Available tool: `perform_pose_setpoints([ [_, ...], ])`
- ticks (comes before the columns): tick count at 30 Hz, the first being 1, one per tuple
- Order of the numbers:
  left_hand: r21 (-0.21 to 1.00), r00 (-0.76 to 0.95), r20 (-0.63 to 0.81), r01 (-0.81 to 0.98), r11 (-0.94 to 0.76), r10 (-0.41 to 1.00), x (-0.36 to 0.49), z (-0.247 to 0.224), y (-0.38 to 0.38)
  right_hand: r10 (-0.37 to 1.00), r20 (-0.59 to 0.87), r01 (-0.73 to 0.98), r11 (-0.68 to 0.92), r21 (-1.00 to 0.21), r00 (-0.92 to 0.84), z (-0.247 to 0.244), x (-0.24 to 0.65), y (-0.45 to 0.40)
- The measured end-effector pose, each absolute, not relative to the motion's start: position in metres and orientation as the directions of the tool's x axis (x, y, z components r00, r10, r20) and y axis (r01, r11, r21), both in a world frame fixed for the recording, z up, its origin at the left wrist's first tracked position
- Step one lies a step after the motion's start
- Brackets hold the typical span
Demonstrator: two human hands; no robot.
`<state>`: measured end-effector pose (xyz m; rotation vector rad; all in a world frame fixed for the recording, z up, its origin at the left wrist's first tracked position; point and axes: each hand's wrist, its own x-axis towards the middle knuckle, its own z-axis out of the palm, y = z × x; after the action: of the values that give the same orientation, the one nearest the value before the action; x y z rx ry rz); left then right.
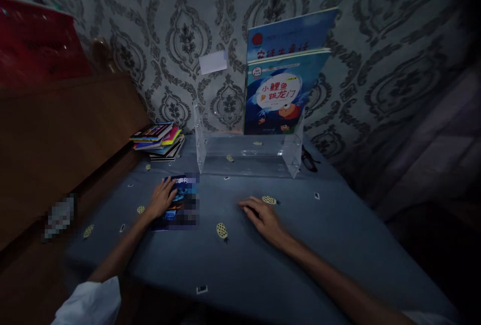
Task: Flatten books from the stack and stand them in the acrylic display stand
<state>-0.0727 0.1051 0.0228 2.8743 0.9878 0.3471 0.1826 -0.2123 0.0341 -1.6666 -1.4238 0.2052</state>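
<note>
Currently the left hand (163,200) lies spread on a dark blue book (182,217), palm down over its left part, fingers extended and not closed around it. The book sits directly beneath those fingers and reaches out to their right. Its long axis runs away from the person, the far end angled slightly rightward, with the title at that far end, upright to the wearer; part of the cover is pixelated. To the right of this grip, well apart from the book, the right hand (261,216) is loosely half-curled over the tablecloth (240,260), with nothing visible in it; I cannot tell whether it touches the cloth. Beyond both hands stands a clear rack (295,159).
</note>
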Motion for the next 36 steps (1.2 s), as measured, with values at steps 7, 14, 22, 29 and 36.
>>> perform_pose_setpoints([
  [7, 0.168, 0.780, 0.257, 0.546, -0.821, 0.571, -0.061, 0.020, 0.073, 0.862, 0.402, 0.700, 0.082, -0.709, 0.307, 0.034, 0.182, -0.212],
  [14, 0.180, 0.802, 0.335, 0.460, -0.869, 0.494, -0.036, 0.016, 0.040, 0.848, 0.440, 0.705, 0.116, -0.699, 0.297, 0.041, 0.178, -0.214],
  [22, 0.223, 0.839, 0.337, 0.369, -0.902, 0.427, 0.002, 0.018, -0.005, 0.832, 0.457, 0.723, 0.101, -0.684, 0.316, 0.037, 0.182, -0.214],
  [29, 0.267, 0.871, 0.295, 0.320, -0.909, 0.393, 0.044, 0.021, -0.042, 0.794, 0.475, 0.782, -0.002, -0.623, 0.380, 0.028, 0.198, -0.216],
  [36, 0.308, 0.897, 0.278, 0.256, -0.916, 0.344, 0.065, 0.024, -0.055, 0.763, 0.461, 0.775, -0.080, -0.627, 0.453, 0.025, 0.220, -0.221],
])
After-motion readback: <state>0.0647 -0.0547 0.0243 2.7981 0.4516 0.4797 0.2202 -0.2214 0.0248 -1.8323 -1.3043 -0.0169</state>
